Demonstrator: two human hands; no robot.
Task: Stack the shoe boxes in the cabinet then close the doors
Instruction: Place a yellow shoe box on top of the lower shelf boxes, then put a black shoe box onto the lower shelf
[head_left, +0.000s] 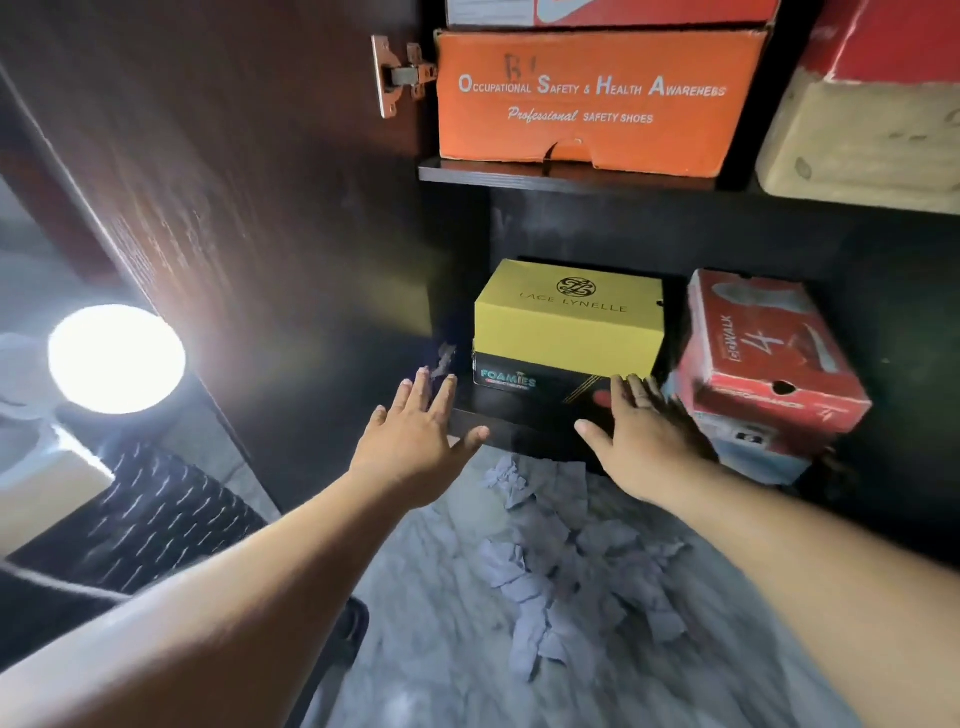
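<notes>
Both hands — left hand (415, 441), right hand (641, 441) — outstretched (fingers splayed)

I see both arms stretched forward. My left hand (415, 431) and right hand (636, 431) lie flat, fingers spread, gripping nothing.

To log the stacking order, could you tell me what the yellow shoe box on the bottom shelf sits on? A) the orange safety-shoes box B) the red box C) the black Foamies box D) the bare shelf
C: the yellow box rests directly atop the black Foamies box.
</notes>
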